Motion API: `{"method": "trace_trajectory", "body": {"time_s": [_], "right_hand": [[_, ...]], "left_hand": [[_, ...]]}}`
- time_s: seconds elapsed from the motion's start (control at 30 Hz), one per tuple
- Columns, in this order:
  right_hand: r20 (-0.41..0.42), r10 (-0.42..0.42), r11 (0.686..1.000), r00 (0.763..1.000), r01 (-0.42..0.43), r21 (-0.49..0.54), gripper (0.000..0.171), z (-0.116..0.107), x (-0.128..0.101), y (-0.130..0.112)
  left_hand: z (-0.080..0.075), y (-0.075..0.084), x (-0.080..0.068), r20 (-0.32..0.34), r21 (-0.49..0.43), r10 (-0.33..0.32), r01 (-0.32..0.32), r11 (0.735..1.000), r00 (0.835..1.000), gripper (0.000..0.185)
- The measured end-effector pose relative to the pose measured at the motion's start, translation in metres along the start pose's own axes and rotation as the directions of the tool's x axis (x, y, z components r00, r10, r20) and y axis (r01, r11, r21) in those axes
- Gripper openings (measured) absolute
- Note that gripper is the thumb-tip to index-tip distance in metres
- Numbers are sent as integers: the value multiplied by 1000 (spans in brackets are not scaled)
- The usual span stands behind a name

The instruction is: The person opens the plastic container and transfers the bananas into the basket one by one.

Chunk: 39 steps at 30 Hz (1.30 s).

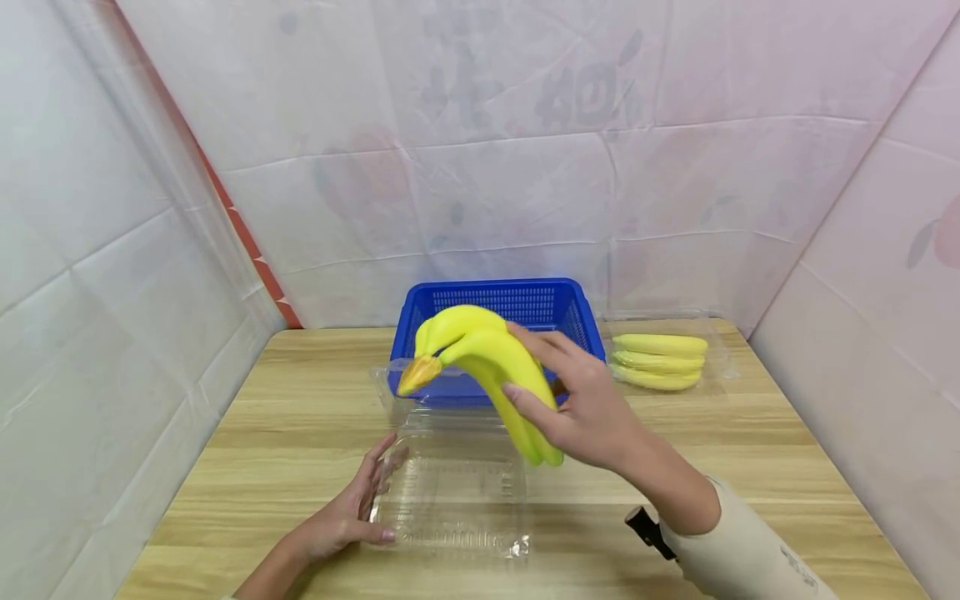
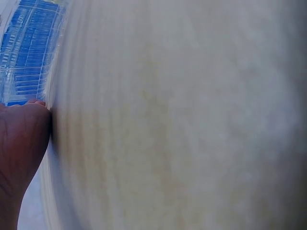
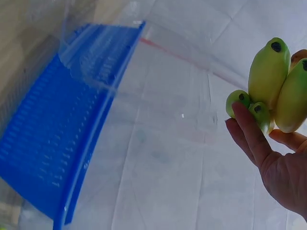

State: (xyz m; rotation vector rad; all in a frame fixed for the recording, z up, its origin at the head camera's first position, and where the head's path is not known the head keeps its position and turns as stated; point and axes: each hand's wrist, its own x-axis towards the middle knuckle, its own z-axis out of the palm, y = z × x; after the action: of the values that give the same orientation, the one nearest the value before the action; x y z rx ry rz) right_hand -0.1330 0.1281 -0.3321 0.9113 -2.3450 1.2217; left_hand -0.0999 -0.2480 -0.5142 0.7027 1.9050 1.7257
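Your work rests on a light wooden table [image 1: 300, 417] with a pale striped grain. On it, nearest you, lies an open clear plastic clamshell tray [image 1: 450, 500] (the left hand [image 1: 341, 521] rests on its near left edge). Behind it stands a blue perforated plastic basket [image 1: 517, 304]. To the right of the basket sits a second clear plastic tray [image 1: 720, 354] holding a bunch of yellow bananas [image 1: 660, 361].

Yellow banana bunch [image 1: 487, 367] held aloft, stem left, above open clear plastic clamshell box [image 1: 450, 492]
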Motion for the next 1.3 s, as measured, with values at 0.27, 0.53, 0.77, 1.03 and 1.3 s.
{"method": "trace_trajectory", "body": {"time_s": [0.27,0.53,0.77,1.03,1.3], "right_hand": [[-100,32,998,994,-38,-58,64,-25,10,18],[-112,160,976,981,-175,-132,61,-34,19,50],[-65,278,950,958,-285,-126,61,-31,25,74],[-21,340,938,940,-341,-64,61,-25,34,86],[-23,334,927,942,-333,-174,65,-18,44,101]], "left_hand": [[1,0,-1,-25,11,-10,11,1000,1000,128],[3,1,-1,-25,15,-10,11,1000,1000,129],[3,1,0,-19,-7,-18,18,1000,1000,129],[4,2,2,-19,12,-18,18,1000,1000,128],[5,2,5,-19,5,-29,29,1000,999,130]]}}
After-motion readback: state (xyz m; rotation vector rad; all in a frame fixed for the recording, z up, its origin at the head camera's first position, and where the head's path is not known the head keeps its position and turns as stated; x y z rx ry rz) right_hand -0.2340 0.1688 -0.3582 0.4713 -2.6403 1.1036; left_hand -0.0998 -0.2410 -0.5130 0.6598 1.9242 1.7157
